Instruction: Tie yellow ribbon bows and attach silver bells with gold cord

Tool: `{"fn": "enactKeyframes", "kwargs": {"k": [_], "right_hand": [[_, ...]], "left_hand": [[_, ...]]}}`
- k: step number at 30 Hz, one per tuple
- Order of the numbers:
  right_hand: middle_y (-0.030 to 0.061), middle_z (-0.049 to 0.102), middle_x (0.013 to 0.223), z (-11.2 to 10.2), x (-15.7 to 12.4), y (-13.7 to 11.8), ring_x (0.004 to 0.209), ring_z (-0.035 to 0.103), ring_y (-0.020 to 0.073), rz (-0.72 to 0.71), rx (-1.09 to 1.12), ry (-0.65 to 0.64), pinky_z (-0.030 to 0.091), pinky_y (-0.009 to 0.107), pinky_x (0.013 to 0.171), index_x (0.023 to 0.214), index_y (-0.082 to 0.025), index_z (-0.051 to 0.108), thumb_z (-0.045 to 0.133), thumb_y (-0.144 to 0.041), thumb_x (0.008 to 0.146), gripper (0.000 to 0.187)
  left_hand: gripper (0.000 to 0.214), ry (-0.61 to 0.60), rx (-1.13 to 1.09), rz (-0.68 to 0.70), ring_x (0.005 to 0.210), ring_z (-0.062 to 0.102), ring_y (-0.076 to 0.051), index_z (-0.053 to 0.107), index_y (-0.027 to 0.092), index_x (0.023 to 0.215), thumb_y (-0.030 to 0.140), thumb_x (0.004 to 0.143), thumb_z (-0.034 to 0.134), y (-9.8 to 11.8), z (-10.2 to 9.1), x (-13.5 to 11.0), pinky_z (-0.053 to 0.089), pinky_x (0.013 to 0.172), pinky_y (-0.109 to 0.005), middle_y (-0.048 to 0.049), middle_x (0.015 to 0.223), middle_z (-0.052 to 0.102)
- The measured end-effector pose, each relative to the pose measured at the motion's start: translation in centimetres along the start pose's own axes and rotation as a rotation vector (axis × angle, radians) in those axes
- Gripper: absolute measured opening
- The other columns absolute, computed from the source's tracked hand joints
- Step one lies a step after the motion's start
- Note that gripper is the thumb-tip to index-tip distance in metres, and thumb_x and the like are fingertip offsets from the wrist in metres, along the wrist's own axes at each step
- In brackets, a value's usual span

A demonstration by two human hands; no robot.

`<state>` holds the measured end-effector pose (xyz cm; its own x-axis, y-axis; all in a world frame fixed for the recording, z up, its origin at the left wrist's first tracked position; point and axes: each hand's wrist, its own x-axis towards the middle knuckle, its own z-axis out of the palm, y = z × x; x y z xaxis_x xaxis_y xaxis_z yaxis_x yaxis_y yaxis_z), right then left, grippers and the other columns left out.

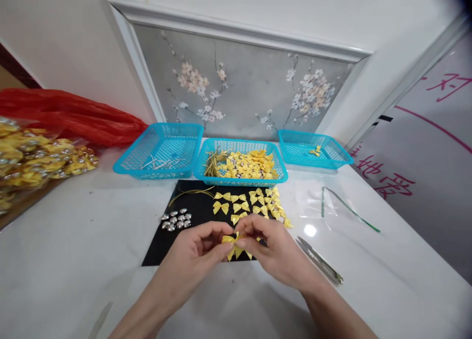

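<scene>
My left hand (197,253) and my right hand (275,248) meet over the near edge of a black mat (191,216). Both pinch one small yellow ribbon bow (233,245) between thumbs and fingers, its tails hanging down. Behind the hands, several more yellow bows (250,204) lie in loose rows on the mat. A cluster of several small silver beads (176,219) sits on the mat's left part. A thin gold wire (191,191) lies along the mat's far edge.
Three blue plastic baskets stand at the back: the left basket (160,150) with thin white strands, the middle basket (241,162) full of yellow bows, the right basket (313,150) nearly bare. Snips (320,261) and a clear bag (317,201) lie right. Bagged bows (33,157) and red plastic (73,115) left.
</scene>
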<state>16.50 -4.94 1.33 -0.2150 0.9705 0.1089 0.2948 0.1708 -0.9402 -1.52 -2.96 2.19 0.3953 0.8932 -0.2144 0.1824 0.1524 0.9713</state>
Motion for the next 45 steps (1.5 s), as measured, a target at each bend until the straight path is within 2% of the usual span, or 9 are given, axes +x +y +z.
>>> {"fn": "enactKeyframes", "kwargs": {"k": [4,10,15,22,28,33,36,40,45], "right_hand": [[-0.0041,0.06,0.071,-0.1,0.0,-0.3,0.064,0.053,0.009,-0.027,-0.063,-0.001,0.038,0.02,0.059,0.081,-0.019,0.061,0.059,-0.012,0.083,0.008],[-0.003,0.061,0.072,0.0,-0.1,-0.1,0.064,0.053,0.0099,-0.057,-0.122,0.049,0.038,0.021,0.06,0.077,-0.019,0.061,0.058,-0.011,0.084,0.011],[-0.0038,0.058,0.068,-0.3,-0.1,0.2,0.061,0.051,0.0092,-0.022,-0.028,0.013,0.037,0.02,0.056,0.08,-0.019,0.061,0.055,-0.014,0.085,0.009],[-0.0029,0.059,0.071,-0.3,0.0,0.3,0.062,0.05,0.0093,-0.028,-0.045,0.01,0.036,0.02,0.056,0.084,-0.019,0.062,0.053,-0.016,0.087,0.011],[-0.0028,0.056,0.071,0.0,0.1,0.4,0.062,0.048,0.0102,-0.033,0.008,0.003,0.037,0.021,0.057,0.09,-0.02,0.057,0.053,-0.018,0.087,0.005],[-0.0037,0.053,0.069,0.1,0.0,0.5,0.061,0.046,0.0101,-0.008,0.015,0.026,0.035,0.021,0.055,0.088,-0.02,0.055,0.053,-0.018,0.087,0.004],[-0.0044,0.054,0.068,0.2,-0.1,0.4,0.061,0.046,0.0101,-0.005,-0.019,0.021,0.035,0.021,0.056,0.089,-0.021,0.055,0.053,-0.017,0.087,0.005],[-0.0037,0.058,0.072,0.4,0.0,0.3,0.062,0.05,0.0105,-0.068,-0.097,0.021,0.036,0.021,0.058,0.085,-0.021,0.054,0.053,-0.013,0.086,0.008],[-0.0006,0.062,0.082,0.7,0.0,0.4,0.071,0.055,0.0121,-0.171,-0.152,0.075,0.039,0.022,0.066,0.086,-0.021,0.053,0.05,-0.008,0.085,0.013]], "left_hand": [[0.014,-0.022,0.02,0.002,0.061,0.046,-0.01,0.06,0.018,0.071,0.027,0.081,0.065,0.4,0.0,-0.1,0.037,0.057,-0.02,0.0054,0.063,0.054],[0.023,-0.005,-0.227,-0.056,0.066,0.047,-0.01,0.055,0.018,0.07,0.034,0.086,0.061,0.1,1.0,0.0,0.043,0.066,-0.023,0.0046,0.067,0.05],[0.019,0.039,-0.351,-0.1,0.08,0.055,-0.014,0.057,0.025,0.1,0.041,0.089,0.055,0.0,0.9,0.0,0.049,0.08,-0.032,0.0028,0.082,0.058],[0.024,0.054,-0.244,-0.084,0.073,0.054,-0.01,0.056,0.025,0.104,0.029,0.083,0.067,-0.1,0.3,-0.1,0.045,0.068,-0.021,0.0035,0.081,0.062],[0.012,0.115,-0.043,0.02,0.071,0.051,-0.012,0.062,0.024,0.095,0.03,0.085,0.062,-0.5,0.5,0.0,0.043,0.065,-0.022,0.0033,0.077,0.059],[0.012,0.013,0.128,0.093,0.07,0.05,-0.014,0.062,0.023,0.084,0.032,0.088,0.055,-0.6,0.2,0.0,0.041,0.065,-0.024,0.0035,0.073,0.055],[0.016,0.019,0.201,0.103,0.065,0.046,-0.014,0.057,0.022,0.076,0.031,0.088,0.053,-0.6,0.2,0.0,0.037,0.06,-0.024,0.0044,0.066,0.05],[0.019,0.045,0.201,0.098,0.063,0.045,-0.014,0.052,0.021,0.072,0.031,0.088,0.051,-0.6,0.6,0.1,0.036,0.057,-0.024,0.0043,0.065,0.048],[0.02,0.127,0.071,0.065,0.063,0.045,-0.013,0.052,0.019,0.069,0.031,0.086,0.055,-0.5,1.5,0.4,0.039,0.058,-0.024,0.0043,0.064,0.048]]}}
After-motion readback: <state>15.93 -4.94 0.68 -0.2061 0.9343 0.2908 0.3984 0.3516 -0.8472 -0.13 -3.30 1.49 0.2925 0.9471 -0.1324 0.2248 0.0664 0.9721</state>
